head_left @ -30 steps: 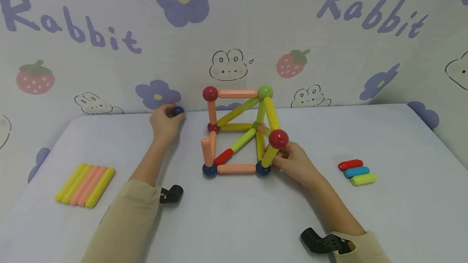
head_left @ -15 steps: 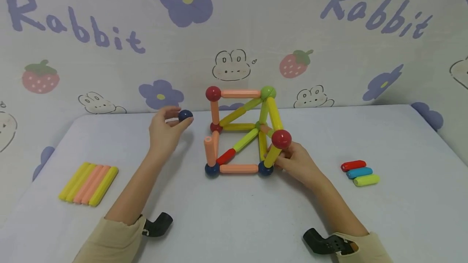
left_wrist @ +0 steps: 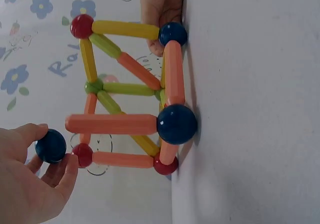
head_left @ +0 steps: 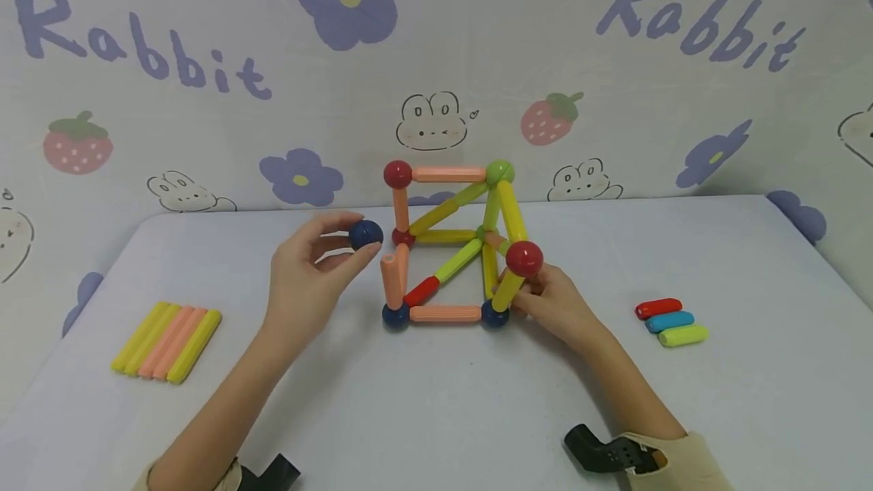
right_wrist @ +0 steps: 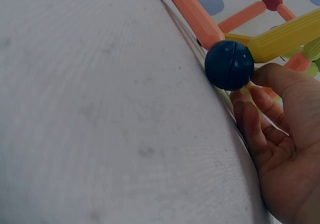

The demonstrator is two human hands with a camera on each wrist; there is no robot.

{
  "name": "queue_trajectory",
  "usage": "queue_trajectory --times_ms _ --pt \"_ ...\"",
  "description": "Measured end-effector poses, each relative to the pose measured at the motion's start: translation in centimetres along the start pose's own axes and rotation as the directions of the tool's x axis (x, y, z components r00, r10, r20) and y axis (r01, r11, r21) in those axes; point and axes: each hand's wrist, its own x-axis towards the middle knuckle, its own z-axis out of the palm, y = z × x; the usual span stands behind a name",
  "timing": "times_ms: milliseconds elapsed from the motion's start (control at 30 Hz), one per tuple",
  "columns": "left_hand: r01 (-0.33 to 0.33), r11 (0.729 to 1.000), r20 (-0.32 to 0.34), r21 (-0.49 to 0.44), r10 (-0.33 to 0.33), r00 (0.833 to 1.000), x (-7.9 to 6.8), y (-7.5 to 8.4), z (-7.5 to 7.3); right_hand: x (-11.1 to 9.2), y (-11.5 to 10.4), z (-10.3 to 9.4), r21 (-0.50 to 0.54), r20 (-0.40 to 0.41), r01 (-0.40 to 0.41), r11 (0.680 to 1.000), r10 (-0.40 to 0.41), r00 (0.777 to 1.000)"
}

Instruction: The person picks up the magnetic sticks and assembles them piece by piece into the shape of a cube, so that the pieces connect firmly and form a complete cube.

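My left hand point(head_left: 307, 271) pinches a dark blue ball point(head_left: 366, 235) between thumb and fingertips, held up off the table. It is just left of a cube-like frame of magnetic sticks and balls. An upright orange stick point(head_left: 392, 281) with a bare top end rises from the frame's front-left blue ball point(head_left: 395, 315). My right hand point(head_left: 555, 305) grips the frame low at its front-right corner. In the right wrist view, the thumb and fingers are at the corner's blue ball point(right_wrist: 229, 65); some fingertips are hidden. A red ball point(head_left: 524, 258) tops the yellow stick point(head_left: 506, 292) there.
Several yellow and orange sticks point(head_left: 167, 342) lie side by side on the left of the white table point(head_left: 436, 415). Short red point(head_left: 658, 308), blue point(head_left: 670, 322) and lime point(head_left: 684, 336) sticks lie on the right. A printed cloth point(head_left: 464, 36) hangs behind.
My left hand has brought the blue ball from the table's back left toward me and rightward, close to the frame. My right hand and the frame have stayed in place.
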Motion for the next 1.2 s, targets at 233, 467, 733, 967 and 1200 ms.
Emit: queue_trajectory --times_ms 233,467,733,967,1200 --pt "-0.061 0.998 0.061 0.004 0.06 0.996 -0.6 0.1 0.4 0.0 -0.1 0.1 -0.001 -0.011 -0.009 1.0 0.009 1.0" --pt "-0.054 0.999 0.089 0.003 0.054 0.995 -1.0 0.5 0.1 0.0 -0.1 0.0 0.007 -0.003 -0.018 1.0 0.018 1.0" --pt "-0.033 0.998 0.043 0.057 0.031 0.999 -2.0 -0.5 -2.8 -0.1 -0.1 0.1 0.004 -0.014 -0.005 1.0 0.005 1.0" --pt "0.092 0.986 -0.113 0.136 -0.077 0.991 -3.3 -3.1 -7.9 0.0 -0.2 0.3 -0.007 -0.028 -0.009 1.0 0.008 1.0" --pt "0.233 0.886 -0.225 0.402 -0.151 0.963 -5.0 -7.1 -14.4 -0.1 -0.3 0.2 -0.009 -0.021 -0.044 0.999 0.043 0.999"
